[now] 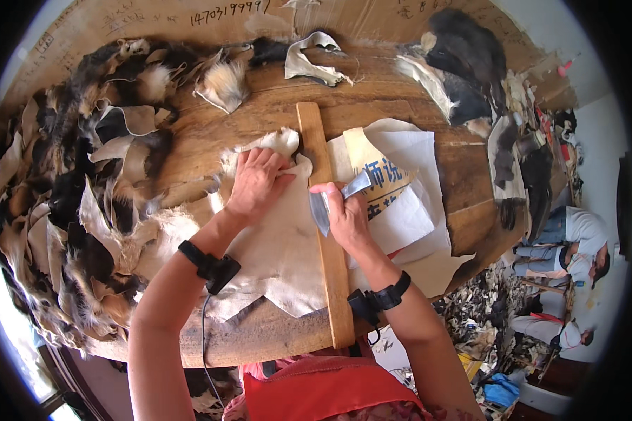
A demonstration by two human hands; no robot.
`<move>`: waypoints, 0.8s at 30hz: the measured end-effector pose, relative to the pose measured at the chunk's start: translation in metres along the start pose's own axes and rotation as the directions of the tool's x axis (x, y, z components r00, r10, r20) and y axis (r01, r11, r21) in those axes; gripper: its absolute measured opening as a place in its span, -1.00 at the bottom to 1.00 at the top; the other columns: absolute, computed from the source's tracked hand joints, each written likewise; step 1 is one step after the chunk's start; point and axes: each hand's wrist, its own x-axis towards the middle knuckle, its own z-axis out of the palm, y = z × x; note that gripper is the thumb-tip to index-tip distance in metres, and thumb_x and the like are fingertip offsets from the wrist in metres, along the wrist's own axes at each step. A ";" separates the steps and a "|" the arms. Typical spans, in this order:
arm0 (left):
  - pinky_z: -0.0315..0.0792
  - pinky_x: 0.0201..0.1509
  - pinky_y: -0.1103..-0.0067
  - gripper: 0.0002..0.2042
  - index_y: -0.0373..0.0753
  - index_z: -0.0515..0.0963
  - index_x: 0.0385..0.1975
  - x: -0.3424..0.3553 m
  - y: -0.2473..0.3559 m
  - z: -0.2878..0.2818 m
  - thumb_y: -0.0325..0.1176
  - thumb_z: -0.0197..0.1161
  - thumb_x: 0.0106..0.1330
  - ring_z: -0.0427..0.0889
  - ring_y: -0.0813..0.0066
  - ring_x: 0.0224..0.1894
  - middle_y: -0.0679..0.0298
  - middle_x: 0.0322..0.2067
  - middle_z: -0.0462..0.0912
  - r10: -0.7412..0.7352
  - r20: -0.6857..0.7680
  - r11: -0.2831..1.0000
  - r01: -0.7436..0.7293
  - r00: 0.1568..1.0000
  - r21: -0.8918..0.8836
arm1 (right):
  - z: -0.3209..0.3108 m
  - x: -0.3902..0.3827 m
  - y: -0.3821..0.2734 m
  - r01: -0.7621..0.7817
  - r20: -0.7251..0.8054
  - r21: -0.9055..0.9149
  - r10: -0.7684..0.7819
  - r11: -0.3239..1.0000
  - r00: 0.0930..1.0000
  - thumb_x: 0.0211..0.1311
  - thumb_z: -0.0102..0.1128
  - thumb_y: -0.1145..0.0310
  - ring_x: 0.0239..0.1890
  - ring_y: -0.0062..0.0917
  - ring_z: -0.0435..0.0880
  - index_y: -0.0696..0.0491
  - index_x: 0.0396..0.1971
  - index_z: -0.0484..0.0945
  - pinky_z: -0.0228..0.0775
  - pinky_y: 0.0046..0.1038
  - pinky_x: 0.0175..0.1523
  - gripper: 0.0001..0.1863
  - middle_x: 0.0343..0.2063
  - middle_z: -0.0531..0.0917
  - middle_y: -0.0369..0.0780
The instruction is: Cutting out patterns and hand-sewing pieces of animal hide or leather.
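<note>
A pale hide [281,245], skin side up with fur along its edge, lies on the wooden table. My left hand [261,179] rests on its upper part with fingers stretched over it, thumb pointing right. A long wooden strip [323,140] runs up the table along the hide's right edge. Over this strip, my right hand [346,214] grips a curved metal knife [319,212]; one end of the metal points down beside the strip, the other sticks out to the right past my fingers. Beneath that hand, sheets of paper [421,210] lie right of the strip.
Fur scraps [70,210] are heaped along the left side. Small fur pieces [223,84] and a curled pale strip [309,59] lie at the back. Dark pelts [467,63] sit at the far right. Beyond the table, people [576,245] are among scraps on the floor.
</note>
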 end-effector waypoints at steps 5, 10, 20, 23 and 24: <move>0.26 0.13 0.29 -0.80 -0.18 0.52 -0.28 -0.011 0.010 -0.008 -0.45 0.35 0.10 0.48 0.20 -0.08 0.26 -0.28 0.52 0.111 -0.064 0.993 -0.114 0.992 -0.039 | 0.008 0.010 0.000 -0.151 -0.037 0.018 0.151 0.988 0.988 0.53 -0.15 0.19 -0.54 -0.19 0.54 0.11 -0.44 0.66 0.35 -0.25 -0.33 -0.53 -0.62 0.57 -0.07; 0.27 0.23 0.21 -0.77 -0.16 0.53 -0.27 -0.008 0.023 -0.016 -0.49 0.34 0.07 0.49 0.22 -0.07 0.30 -0.25 0.52 0.309 -0.091 0.950 -0.312 0.947 -0.012 | 0.010 0.017 0.003 -0.213 -0.078 -0.177 0.203 0.961 0.976 0.46 -0.03 0.09 -0.56 -0.03 0.56 0.19 -0.63 0.58 0.40 -0.17 -0.37 -0.46 -0.68 0.55 0.02; 0.27 0.29 0.11 -0.75 -0.22 0.52 -0.31 -0.014 0.046 -0.034 -0.51 0.41 0.02 0.52 0.16 -0.08 0.22 -0.24 0.52 0.186 -0.261 0.977 -0.206 0.947 -0.050 | 0.003 -0.036 -0.013 -0.070 -0.096 -0.042 0.066 0.997 0.993 0.36 0.14 0.23 -0.68 -0.03 0.47 0.20 -0.72 0.46 0.25 -0.12 -0.51 -0.54 -0.77 0.46 0.01; 0.26 0.31 0.11 -0.72 -0.23 0.52 -0.30 -0.019 0.060 -0.046 -0.54 0.43 -0.02 0.52 0.17 -0.07 0.20 -0.24 0.53 0.165 -0.311 0.977 -0.197 0.936 -0.077 | -0.004 -0.064 -0.022 -0.121 -0.043 -0.028 0.120 0.992 0.992 0.35 0.16 0.26 -0.68 -0.05 0.48 0.19 -0.71 0.46 0.24 -0.12 -0.52 -0.56 -0.76 0.46 0.01; 0.26 0.31 0.11 -0.72 -0.23 0.52 -0.30 -0.021 0.066 -0.052 -0.54 0.43 -0.02 0.52 0.17 -0.07 0.20 -0.24 0.53 0.162 -0.314 0.978 -0.196 0.935 -0.078 | -0.007 -0.075 -0.025 -0.142 -0.024 -0.029 0.141 0.989 0.990 0.34 0.16 0.27 -0.68 -0.05 0.48 0.19 -0.71 0.46 0.23 -0.13 -0.52 -0.57 -0.76 0.46 0.01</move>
